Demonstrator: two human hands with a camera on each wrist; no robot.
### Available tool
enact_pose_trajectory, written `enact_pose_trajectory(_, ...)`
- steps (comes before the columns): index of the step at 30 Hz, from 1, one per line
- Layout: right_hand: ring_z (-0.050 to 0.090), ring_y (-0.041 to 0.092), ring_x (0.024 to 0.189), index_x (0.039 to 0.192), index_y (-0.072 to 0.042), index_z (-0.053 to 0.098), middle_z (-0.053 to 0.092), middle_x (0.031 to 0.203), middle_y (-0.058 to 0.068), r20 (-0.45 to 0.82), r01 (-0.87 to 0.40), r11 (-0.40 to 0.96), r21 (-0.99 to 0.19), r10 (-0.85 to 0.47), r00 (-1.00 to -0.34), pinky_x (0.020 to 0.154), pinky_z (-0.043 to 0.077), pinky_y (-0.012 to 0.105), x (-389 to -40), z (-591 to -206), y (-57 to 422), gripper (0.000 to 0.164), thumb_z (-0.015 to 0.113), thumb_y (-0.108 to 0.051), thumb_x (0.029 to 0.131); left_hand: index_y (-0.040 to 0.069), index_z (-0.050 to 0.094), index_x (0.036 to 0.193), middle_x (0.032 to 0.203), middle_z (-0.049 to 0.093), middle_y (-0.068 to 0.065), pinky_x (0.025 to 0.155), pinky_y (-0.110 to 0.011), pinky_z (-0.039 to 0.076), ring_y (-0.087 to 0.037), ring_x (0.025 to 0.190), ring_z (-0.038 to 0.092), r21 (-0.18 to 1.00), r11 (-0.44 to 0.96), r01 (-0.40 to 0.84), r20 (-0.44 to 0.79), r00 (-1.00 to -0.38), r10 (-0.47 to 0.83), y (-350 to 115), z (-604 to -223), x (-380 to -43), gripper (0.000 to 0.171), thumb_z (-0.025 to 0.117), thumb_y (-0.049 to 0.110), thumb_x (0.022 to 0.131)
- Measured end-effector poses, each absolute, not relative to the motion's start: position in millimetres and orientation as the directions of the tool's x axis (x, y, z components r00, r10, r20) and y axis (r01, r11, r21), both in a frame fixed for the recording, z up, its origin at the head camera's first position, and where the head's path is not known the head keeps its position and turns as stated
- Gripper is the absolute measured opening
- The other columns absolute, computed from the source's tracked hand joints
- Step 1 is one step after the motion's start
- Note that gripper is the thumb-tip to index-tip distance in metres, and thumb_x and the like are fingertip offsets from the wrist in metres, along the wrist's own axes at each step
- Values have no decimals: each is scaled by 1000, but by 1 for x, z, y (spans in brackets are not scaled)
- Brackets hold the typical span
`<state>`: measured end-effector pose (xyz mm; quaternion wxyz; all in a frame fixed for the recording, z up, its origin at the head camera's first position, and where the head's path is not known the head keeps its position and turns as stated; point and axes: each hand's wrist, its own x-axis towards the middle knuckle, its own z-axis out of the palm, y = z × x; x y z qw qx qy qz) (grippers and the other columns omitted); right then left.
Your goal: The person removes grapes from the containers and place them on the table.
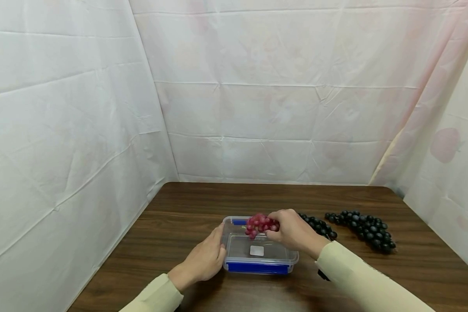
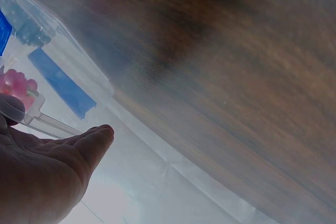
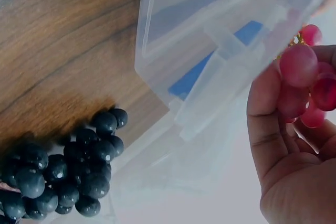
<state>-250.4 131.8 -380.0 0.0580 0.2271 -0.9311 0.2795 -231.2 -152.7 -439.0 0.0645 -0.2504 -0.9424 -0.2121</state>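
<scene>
My right hand (image 1: 294, 230) grips a bunch of red grapes (image 1: 260, 224) above a clear plastic box (image 1: 235, 245) with blue clips. In the right wrist view the thumb and fingers curl round the red grapes (image 3: 299, 66). My left hand (image 1: 204, 255) rests against the box's left side with its fingers straight. The left wrist view shows that hand (image 2: 47, 171) beside the clear wall, the blue clip (image 2: 63, 82) near it. A white label (image 1: 257, 250) lies on the box's top. Whether the lid is fastened is hard to tell.
Two bunches of dark grapes lie on the brown wooden table (image 1: 203, 197): one dark bunch (image 1: 320, 226) is partly behind my right hand, another dark bunch (image 1: 364, 229) further right. White cloth (image 1: 257, 108) hangs behind the table and along both sides.
</scene>
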Motion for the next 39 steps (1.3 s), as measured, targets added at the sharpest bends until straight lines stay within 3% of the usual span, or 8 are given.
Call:
enact_pose_trajectory(6,51,7,59,103,-14,75,59,76,-6,221,-432,744,-509,-372,-902,48,45,24,-247,-375,139,15,74,-18,89,-8,23,159,160,36,-25,114,-50,40,-35,143,43,373,783,498,233,-867,440,-153,-440,-231,64,45,15,103)
enact_pose_trajectory(13,49,8,59,97,-15,73,56,74,-4,252,-445,746,-495,-366,-896,48,43,23,-244,-371,150,8,75,-16,89,-8,21,159,161,34,-25,114,-51,40,-36,144,42,376,783,495,224,-869,442,-153,-440,-231,64,44,15,104)
enact_pose_trajectory(20,49,7,60,102,-11,75,57,74,-6,310,-476,738,-479,-366,-878,49,45,23,-243,-369,163,15,75,-13,87,-7,21,159,161,34,-24,114,-51,40,-36,143,42,375,789,487,218,-873,436,-153,-439,-230,64,44,16,104)
enact_pose_trajectory(39,50,6,55,91,-18,72,58,72,-8,387,-486,734,-474,-322,-864,44,46,25,-235,-360,190,6,78,-17,89,-6,21,160,162,33,-22,114,-51,40,-35,144,42,384,786,484,207,-875,438,-154,-438,-230,65,43,17,104)
